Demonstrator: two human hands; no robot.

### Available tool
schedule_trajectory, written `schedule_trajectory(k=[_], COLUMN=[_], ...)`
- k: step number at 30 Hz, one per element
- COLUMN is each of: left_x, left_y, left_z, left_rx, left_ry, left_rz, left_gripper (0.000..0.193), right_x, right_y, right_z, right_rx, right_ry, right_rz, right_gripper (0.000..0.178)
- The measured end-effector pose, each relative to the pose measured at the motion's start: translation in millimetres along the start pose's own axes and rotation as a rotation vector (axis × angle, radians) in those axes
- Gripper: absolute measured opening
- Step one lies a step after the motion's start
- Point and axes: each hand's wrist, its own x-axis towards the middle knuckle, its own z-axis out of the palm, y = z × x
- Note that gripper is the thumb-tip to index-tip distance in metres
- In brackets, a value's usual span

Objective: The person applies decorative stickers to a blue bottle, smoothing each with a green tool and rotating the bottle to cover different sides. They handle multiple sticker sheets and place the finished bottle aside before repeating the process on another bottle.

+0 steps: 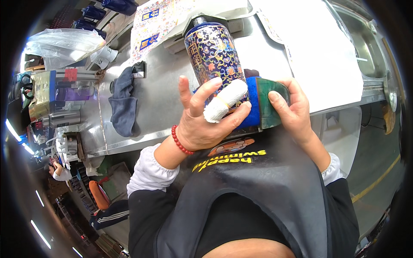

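A dark blue bottle with a colourful floral pattern lies tilted on the steel bench, its metallic neck pointing away from me. My left hand is over the bottle's near end, fingers spread; one finger is wrapped in white cloth tied with a thin yellowish band. Whether that hand presses on the bottle I cannot tell. In my right hand is a flat green scraper, pinched between thumb and fingers, its straight edge beside the bottle. Bright blue cloth shows under the bottle's near end.
A grey-blue cloth lies on the bench to the left. Printed floral sheets are at the back, and a white sheet covers the right side. Beyond it is a steel sink. A clear plastic bag sits far left.
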Motion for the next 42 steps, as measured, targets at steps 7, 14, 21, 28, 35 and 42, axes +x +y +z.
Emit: schedule_trajectory(k=[7,14,21,28,35,42], left_x=[-15.8,-23.6,-13.3,-18.2,-13.2,-23.1], left_y=[1.4,-4.4,-2.2,-10.7,-8.1,-12.4], left_z=[-1.4,-5.1,-9.6,6.2,-4.5,10.7], left_rx=[-0.246,-0.019,0.136,-0.048,0.045,-0.171], left_ry=[-0.012,0.032,-0.052,-0.022,-0.075,-0.193], left_rz=[-0.323,-0.462,-0.378,-0.528,-0.478,-0.656], left_gripper=[0.068,0.096,0.092,0.112,0.111,0.127], right_x=[9.7,19.1,14.8,14.8,13.8,14.1], right_y=[-23.8,-27.4,-24.0,-44.1,-44.3,-41.9], right_z=[15.8,28.8,27.4,26.2,30.0,27.7], right_rx=[0.119,-0.185,-0.071,-0.754,-0.711,-0.649], right_ry=[0.006,0.029,-0.043,-0.334,-0.476,-0.438], right_rz=[-0.025,-0.065,0.054,-0.987,-1.063,-1.011], right_gripper=[0.024,0.021,0.024,0.023,0.033,0.030])
